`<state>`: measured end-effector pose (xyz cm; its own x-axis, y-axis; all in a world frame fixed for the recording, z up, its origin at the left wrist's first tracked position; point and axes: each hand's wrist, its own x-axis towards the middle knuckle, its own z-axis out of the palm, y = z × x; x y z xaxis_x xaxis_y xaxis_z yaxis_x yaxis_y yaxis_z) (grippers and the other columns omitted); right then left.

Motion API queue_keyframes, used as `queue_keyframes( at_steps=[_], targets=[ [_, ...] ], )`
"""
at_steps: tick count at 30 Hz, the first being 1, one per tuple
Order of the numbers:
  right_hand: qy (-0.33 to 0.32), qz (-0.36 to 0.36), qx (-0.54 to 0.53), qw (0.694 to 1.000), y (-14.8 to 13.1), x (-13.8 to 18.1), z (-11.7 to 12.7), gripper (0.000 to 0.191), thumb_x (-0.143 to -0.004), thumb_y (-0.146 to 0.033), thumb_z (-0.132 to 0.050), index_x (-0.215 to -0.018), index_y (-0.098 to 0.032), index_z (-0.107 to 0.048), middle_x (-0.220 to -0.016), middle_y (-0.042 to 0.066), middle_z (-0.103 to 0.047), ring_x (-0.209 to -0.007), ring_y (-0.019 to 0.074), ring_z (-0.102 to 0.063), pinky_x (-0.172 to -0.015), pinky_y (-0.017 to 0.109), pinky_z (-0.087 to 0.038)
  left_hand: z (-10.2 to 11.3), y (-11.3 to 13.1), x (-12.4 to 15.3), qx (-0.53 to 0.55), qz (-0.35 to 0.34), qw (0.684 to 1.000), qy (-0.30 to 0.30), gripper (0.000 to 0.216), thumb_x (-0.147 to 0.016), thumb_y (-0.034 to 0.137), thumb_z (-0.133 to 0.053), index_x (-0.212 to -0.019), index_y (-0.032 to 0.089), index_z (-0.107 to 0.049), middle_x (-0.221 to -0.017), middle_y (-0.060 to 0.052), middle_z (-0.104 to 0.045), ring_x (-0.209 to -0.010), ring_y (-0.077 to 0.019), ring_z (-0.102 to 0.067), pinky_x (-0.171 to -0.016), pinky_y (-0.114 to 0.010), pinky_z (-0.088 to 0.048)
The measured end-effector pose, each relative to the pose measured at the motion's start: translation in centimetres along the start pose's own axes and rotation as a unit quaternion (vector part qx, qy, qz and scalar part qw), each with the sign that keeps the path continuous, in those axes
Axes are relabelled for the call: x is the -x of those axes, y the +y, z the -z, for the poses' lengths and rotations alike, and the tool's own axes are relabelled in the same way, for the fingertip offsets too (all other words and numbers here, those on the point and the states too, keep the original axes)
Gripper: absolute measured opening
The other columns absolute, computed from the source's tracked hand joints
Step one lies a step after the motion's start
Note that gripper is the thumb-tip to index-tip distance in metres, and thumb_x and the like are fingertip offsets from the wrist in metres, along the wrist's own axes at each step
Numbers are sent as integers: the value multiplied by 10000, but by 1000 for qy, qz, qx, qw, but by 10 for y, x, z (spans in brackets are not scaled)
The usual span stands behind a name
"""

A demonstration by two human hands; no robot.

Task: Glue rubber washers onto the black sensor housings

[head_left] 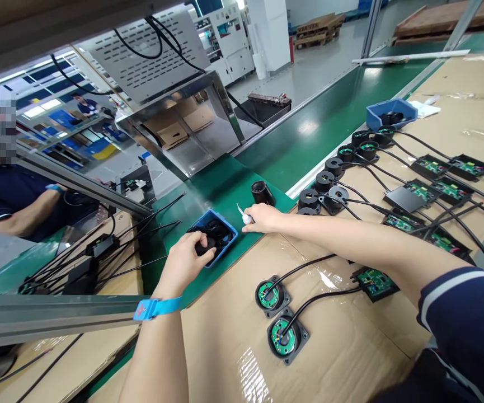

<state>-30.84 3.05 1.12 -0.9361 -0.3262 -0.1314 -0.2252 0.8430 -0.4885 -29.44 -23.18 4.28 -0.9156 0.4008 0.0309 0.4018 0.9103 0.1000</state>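
Note:
My left hand [186, 258], with a blue strap [158, 308] round the wrist, is at the blue bin [232, 238] of black parts. Its fingers and thumb close on a round black part [205, 247]. In my right hand [262, 217] is a small white bottle [247, 219] with a thin nozzle pointing up and left. Just beyond that hand a black cup-shaped part [262, 193] rests on the green surface. Two black round housings with green circuit boards, one nearer [283, 336] and one farther [270, 294], lie on the cardboard with cables attached.
Several black housings [324, 180] are grouped on the right, cabled to boxes with circuit boards [451, 190]. Behind them sits another blue bin [371, 117]. A metal frame bar [57, 316] crosses the lower left. Another person [10, 196] works beyond it, near cabled black boxes [78, 277].

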Motion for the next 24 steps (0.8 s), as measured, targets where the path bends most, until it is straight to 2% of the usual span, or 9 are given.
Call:
queue_keyframes(
  at_steps=[5, 10, 13, 16, 18, 20, 22, 24],
  targets=[
    [-3, -6, 6, 1000, -1, 1, 0, 369, -1001, -401, -646, -1295, -181, -617, -1313, 101, -633, -1132, 240, -655, -957, 456, -581, -4, -1, -7, -31, -34, 996, -71, 367, -928, 387, -680, -1226, 185, -612, -1165, -67, -651, -1000, -203, -641, -892, -420, -559],
    [4, -13, -17, 1000, -5, 6, 7, 369, -1000, -398, -647, -1297, -182, -616, -1313, 101, -633, -1133, 240, -655, -956, 455, -582, -4, 3, -20, -55, -60, 990, -118, 353, -942, 407, -674, -1218, 189, -639, -1210, -75, -661, -1048, -213, -655, -950, -456, -561],
    [25, -11, -44, 999, -6, 25, 21, 362, -1004, -420, -637, -1262, -167, -627, -1261, 94, -653, -1092, 228, -665, -938, 449, -583, 3, 6, -25, -51, -71, 990, -110, 336, -913, 388, -694, -1181, 187, -666, -1165, -77, -693, -1047, -226, -671, -965, -458, -555],
    [54, 12, -78, 995, -6, 63, 38, 320, -1013, -451, -607, -1095, -145, -652, -1042, 67, -699, -958, 203, -670, -850, 354, -541, 19, 11, -17, -32, -63, 996, -57, 351, -857, 357, -683, -1178, 216, -697, -1132, -93, -723, -1008, -268, -699, -930, -426, -565],
    [64, 33, -101, 992, -5, 97, 47, 296, -1013, -452, -599, -973, -160, -631, -880, 35, -685, -839, 180, -645, -749, 286, -462, 28, 16, 2, -7, -57, 998, -5, 395, -853, 400, -645, -1216, 250, -688, -1149, -92, -730, -1010, -290, -708, -921, -413, -567],
    [66, 51, -122, 989, -5, 132, 49, 299, -1007, -456, -592, -891, -181, -592, -786, 7, -645, -741, 158, -596, -677, 267, -392, 30, 24, 34, 28, -61, 997, 35, 425, -875, 467, -608, -1251, 278, -664, -1176, -75, -733, -1032, -290, -712, -934, -405, -568],
    [59, 65, -140, 986, -3, 165, 46, 306, -1009, -461, -567, -859, -194, -560, -746, -9, -610, -689, 146, -550, -653, 267, -361, 19, 36, 76, 65, -74, 994, 46, 402, -882, 490, -600, -1224, 291, -671, -1145, -54, -750, -1004, -273, -726, -900, -379, -586],
    [45, 82, -169, 981, -3, 191, 37, 304, -1015, -463, -536, -864, -200, -552, -738, -14, -588, -667, 140, -518, -647, 269, -360, -2, 51, 121, 101, -89, 990, 32, 312, -874, 453, -619, -1134, 300, -698, -1050, -24, -772, -902, -236, -745, -807, -330, -607]
  ],
)
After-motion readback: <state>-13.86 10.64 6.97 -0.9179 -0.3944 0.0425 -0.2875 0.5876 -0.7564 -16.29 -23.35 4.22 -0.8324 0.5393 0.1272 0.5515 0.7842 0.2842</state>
